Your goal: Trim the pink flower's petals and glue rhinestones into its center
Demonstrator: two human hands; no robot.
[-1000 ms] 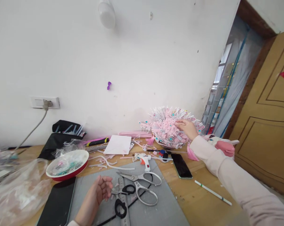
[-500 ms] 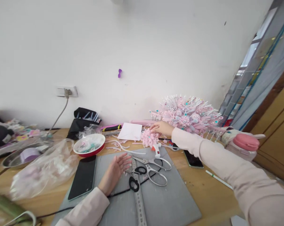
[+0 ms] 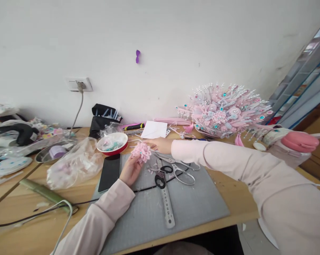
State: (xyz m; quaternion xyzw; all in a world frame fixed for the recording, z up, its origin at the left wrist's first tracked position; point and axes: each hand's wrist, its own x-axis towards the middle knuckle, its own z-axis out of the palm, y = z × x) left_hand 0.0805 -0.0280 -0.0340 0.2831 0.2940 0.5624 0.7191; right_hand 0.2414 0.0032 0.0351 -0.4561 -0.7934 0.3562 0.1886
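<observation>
A pink fluffy flower (image 3: 142,152) with a small blue gem at its centre is pinched in the fingers of my left hand (image 3: 131,169), just over the mat's back edge. My right hand (image 3: 160,144) reaches across behind the flower, its fingers pointing left; the fingertips are partly hidden, so any grip there does not show. Below the hands lie large silver scissors (image 3: 181,173), small black-handled scissors (image 3: 160,181) and a steel ruler (image 3: 167,209) on the grey mat (image 3: 194,212).
A beaded pink headdress (image 3: 226,113) stands at the back right. To the left are a red-rimmed bowl (image 3: 112,151) of small beads, a black phone (image 3: 109,173), a clear plastic bag (image 3: 72,166) and a green bamboo-like tube (image 3: 44,191). White paper (image 3: 154,129) lies behind my right hand.
The flower has come from the table's back, where my right hand was on it, into my left hand's fingers. My right hand has moved left. The view has shifted too.
</observation>
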